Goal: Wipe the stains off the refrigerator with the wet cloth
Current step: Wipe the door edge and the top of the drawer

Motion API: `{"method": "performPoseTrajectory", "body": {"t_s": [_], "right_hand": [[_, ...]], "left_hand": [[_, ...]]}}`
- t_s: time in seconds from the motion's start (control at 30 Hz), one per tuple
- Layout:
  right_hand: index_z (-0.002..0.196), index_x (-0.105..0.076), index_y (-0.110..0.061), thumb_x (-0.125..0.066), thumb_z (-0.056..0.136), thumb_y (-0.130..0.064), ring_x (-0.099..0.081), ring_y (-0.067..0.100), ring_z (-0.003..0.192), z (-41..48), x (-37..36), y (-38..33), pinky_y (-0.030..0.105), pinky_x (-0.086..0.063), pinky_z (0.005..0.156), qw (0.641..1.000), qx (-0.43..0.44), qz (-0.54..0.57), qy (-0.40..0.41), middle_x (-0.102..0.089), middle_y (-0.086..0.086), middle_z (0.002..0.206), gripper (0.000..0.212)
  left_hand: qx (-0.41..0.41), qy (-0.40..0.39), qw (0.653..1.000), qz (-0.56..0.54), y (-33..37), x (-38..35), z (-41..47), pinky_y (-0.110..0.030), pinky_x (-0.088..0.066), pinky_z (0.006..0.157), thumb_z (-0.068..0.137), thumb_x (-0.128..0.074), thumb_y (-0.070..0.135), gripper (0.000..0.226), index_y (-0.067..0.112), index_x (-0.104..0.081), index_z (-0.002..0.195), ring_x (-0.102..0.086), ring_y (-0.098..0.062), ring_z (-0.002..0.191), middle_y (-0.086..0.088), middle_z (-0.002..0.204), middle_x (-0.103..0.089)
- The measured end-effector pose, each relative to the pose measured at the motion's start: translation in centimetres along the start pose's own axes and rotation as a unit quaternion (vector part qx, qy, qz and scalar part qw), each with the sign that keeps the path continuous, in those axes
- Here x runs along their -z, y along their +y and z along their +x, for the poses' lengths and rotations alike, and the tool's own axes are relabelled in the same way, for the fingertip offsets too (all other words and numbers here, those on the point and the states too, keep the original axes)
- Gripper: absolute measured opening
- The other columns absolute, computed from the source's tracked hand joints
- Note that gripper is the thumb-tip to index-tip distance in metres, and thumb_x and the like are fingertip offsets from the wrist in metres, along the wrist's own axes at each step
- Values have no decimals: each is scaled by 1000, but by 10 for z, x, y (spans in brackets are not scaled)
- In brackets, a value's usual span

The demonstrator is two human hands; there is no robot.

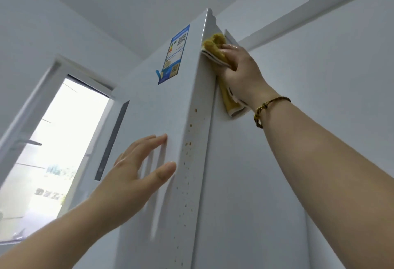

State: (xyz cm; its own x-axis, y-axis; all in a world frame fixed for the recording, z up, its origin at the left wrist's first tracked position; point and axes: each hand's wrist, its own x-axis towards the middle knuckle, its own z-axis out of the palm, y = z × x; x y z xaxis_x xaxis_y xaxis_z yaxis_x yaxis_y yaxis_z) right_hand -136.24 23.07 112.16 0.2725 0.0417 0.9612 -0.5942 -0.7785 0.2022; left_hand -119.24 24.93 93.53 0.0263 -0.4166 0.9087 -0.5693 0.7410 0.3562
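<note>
A tall white refrigerator (245, 183) fills the middle of the view, seen from below. Small brown stains (187, 144) dot the door's right edge from mid-height downward. High up near the top right corner, my right hand (241, 70) presses a yellow and white cloth (215, 46) against the fridge's side. The cloth hangs down under my palm to the wrist. My left hand (136, 174) lies flat on the door front with fingers straight, just left of the stains.
A blue energy label (173, 55) is stuck on the upper door. A dark vertical panel (113, 140) sits on the door's left part. A bright window (53, 151) is at the left. White walls and ceiling surround the fridge.
</note>
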Motion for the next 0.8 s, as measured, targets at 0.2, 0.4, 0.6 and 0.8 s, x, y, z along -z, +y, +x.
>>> {"method": "performPoseTrajectory", "body": {"t_s": [0.2, 0.4, 0.6, 0.8], "right_hand": [[144, -27, -23, -35, 85, -6, -19, 24, 140, 62, 1, -4, 36, -15, 116, 996, -63, -52, -39, -14, -4, 155, 61], [141, -32, -26, -40, 81, -5, -22, 25, 137, -17, -16, -11, 33, -18, 110, 994, 60, -78, -46, -18, -8, 154, 64], [143, -27, -24, -33, 86, 6, -18, 22, 141, 28, 3, -3, 34, -19, 115, 995, -40, -85, -46, -17, -7, 154, 65], [143, -29, -23, -36, 84, 3, -18, 23, 140, 0, -6, -10, 33, -13, 116, 996, -64, -33, -44, -17, -7, 154, 65]], "left_hand": [[38, -23, 998, -33, 7, 7, 2, -23, -24, 101, 63, -46, 71, 43, 62, -32, 103, -26, 7, 121, 30, 131, -30], [46, -40, 998, -32, 8, 10, 2, -22, -25, 100, 65, -41, 60, 41, 62, -31, 104, -26, 7, 122, 31, 133, -29], [44, -56, 997, 4, 11, 9, 0, -26, -23, 107, 58, -39, 58, 51, 65, -19, 104, -20, 9, 119, 35, 131, -17], [30, -56, 998, -5, 6, 4, -2, -35, -23, 112, 65, -43, 63, 50, 66, -16, 108, -18, -1, 136, 38, 134, -12]]}}
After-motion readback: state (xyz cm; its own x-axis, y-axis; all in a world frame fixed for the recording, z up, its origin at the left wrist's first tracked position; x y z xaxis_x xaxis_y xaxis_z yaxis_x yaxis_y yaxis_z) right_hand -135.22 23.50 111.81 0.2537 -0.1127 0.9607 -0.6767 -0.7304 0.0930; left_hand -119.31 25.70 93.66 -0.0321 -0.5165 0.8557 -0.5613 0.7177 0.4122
